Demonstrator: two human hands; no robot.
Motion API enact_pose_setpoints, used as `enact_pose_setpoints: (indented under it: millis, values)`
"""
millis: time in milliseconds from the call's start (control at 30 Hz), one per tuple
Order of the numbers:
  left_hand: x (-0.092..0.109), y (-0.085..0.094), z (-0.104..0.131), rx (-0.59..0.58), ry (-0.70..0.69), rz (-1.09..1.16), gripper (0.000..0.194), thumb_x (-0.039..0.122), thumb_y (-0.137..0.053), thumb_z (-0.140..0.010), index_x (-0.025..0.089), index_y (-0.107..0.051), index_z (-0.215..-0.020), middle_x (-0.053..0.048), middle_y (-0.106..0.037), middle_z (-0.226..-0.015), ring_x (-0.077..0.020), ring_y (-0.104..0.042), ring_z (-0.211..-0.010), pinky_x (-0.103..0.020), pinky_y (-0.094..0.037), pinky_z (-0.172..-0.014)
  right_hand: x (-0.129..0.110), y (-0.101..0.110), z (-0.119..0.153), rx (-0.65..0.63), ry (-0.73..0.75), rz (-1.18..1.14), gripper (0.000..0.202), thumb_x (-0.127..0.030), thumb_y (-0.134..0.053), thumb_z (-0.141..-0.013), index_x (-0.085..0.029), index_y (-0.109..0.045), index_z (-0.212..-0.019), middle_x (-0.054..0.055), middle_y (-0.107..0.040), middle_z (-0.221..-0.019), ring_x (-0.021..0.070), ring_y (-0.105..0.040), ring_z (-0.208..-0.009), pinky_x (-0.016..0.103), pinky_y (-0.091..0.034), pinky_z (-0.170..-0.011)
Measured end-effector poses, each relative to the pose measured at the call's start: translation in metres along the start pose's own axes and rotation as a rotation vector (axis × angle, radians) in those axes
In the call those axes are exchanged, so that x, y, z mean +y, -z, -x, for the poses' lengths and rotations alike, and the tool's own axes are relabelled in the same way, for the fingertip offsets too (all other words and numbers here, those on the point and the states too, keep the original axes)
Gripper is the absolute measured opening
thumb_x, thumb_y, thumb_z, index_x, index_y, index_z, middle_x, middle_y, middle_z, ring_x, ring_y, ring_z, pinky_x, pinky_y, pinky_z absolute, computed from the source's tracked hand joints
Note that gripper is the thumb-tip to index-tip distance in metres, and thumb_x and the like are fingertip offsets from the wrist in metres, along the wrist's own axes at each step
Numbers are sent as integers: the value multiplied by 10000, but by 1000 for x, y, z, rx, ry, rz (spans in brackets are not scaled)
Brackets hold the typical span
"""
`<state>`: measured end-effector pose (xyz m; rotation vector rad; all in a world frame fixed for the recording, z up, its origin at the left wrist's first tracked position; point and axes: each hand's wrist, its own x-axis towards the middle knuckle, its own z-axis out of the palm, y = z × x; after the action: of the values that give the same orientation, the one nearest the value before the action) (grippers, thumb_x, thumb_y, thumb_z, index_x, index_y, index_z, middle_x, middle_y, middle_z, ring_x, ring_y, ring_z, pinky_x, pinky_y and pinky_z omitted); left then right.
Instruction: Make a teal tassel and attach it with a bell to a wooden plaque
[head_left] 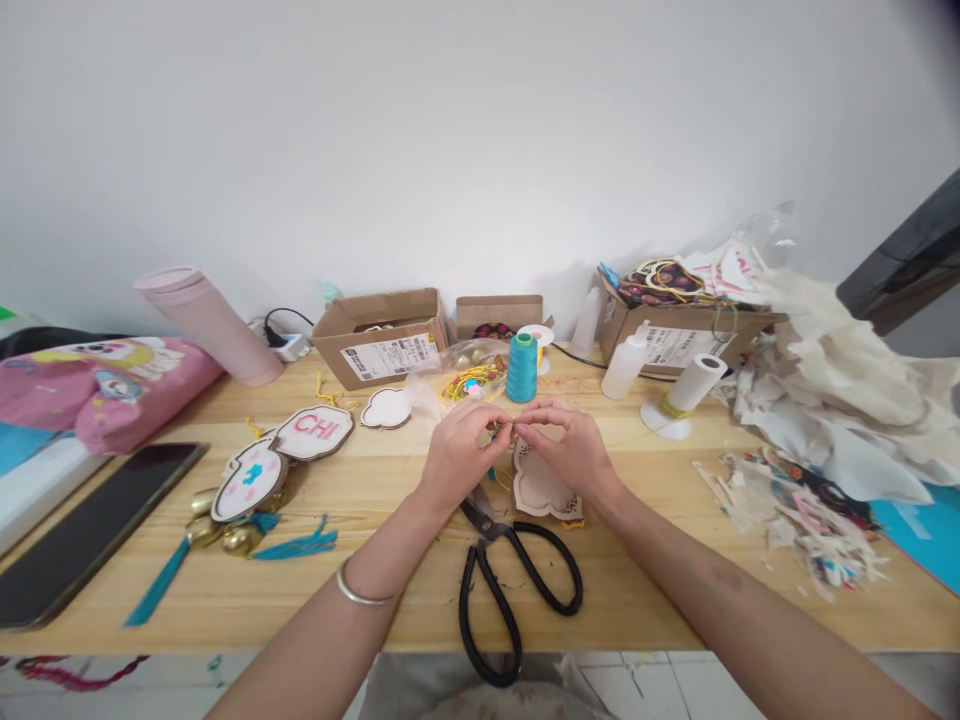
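My left hand and my right hand meet at the middle of the table, thumbs and fingertips pinched together. Between them is a small gold-coloured piece, mostly covered by the fingers. Below my right hand lies a pale scalloped plaque with a dark cut-out edge. Black-handled scissors rest in front, their blades reaching under my left hand. A teal thread spool stands just behind the hands. On the left are finished-looking plaques with gold bells and teal tassels.
Cardboard boxes stand along the wall, beside a pink tumbler. A phone lies at the left. White bottles, a white roll, fabric scraps and crumpled cloth occupy the right.
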<state>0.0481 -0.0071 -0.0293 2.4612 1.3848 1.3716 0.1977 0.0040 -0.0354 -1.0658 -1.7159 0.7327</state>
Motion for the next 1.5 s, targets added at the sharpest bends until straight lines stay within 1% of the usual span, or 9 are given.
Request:
enact_pose_setpoints:
  millis: [200, 300, 400, 500, 567, 700, 933, 1267, 1500]
  values:
    - [2, 5, 0, -49, 37, 31, 66, 177, -510, -736, 155, -566, -710, -27, -619, -711, -131, -538, -718, -262, -428, -691, 0, 3, -3, -13, 66, 22, 29, -183, -619, -661, -196, -646, -659, 23, -585, -806, 144, -561, -771, 289, -440, -738]
    - [3, 7, -1, -104, 96, 74, 86, 186, -502, -730, 154, -576, -699, -31, -623, -711, -133, -539, -707, -266, -424, -685, 0, 4, -4, -30, 113, 61, 46, -163, -603, -670, -191, -633, -650, 22, -582, -783, 145, -557, -760, 285, -440, -718]
    - [1, 7, -2, -189, 244, 167, 99, 207, -512, -707, 158, -598, -704, -24, -628, -711, -132, -543, -692, -261, -425, -673, 1, 4, -4, -52, 170, 136, 60, -148, -588, -678, -190, -621, -650, 25, -580, -760, 156, -543, -763, 293, -432, -706]
    - [-3, 6, -2, -292, 488, 352, 157, 265, -532, -687, 139, -617, -729, -24, -626, -692, -117, -534, -622, -231, -422, -592, 4, 3, -5, -70, 229, 203, 62, -149, -577, -687, -192, -611, -657, 29, -574, -762, 159, -529, -760, 295, -426, -693]
    - [-6, 6, -2, -373, 620, 485, 196, 294, -543, -678, 122, -619, -735, -19, -615, -663, -97, -506, -560, -206, -396, -524, 6, 3, -6, -93, 258, 229, 58, -151, -578, -688, -192, -606, -659, 30, -570, -766, 159, -524, -759, 293, -422, -687]
    - [-11, 9, -2, -480, 725, 650, 202, 302, -561, -672, 119, -626, -726, 10, -578, -597, -64, -438, -494, -183, -342, -482, 8, 4, -6, -156, 292, 243, 57, -143, -580, -689, -192, -595, -663, 27, -566, -786, 153, -519, -773, 287, -411, -698]
    - [-13, 11, 0, -495, 763, 778, 226, 332, -584, -674, 127, -645, -748, -9, -612, -675, -79, -471, -572, -193, -347, -545, 7, 6, -7, -203, 244, 155, 46, -145, -577, -698, -181, -579, -669, 30, -557, -786, 144, -521, -777, 285, -408, -720]
    - [-15, 11, 0, -515, 716, 731, 246, 344, -597, -661, 122, -652, -752, -5, -607, -650, -86, -467, -562, -204, -340, -533, 6, 5, -6, -241, 198, 94, 58, -154, -568, -703, -191, -571, -658, 18, -549, -779, 137, -526, -787, 284, -416, -727]
    - [-15, 11, 0, -521, 752, 756, 244, 336, -601, -661, 121, -656, -762, -6, -612, -656, -81, -459, -563, -197, -331, -532, 6, 5, -6, -245, 157, 75, 55, -149, -570, -698, -183, -570, -655, 22, -550, -802, 133, -527, -799, 281, -410, -742]
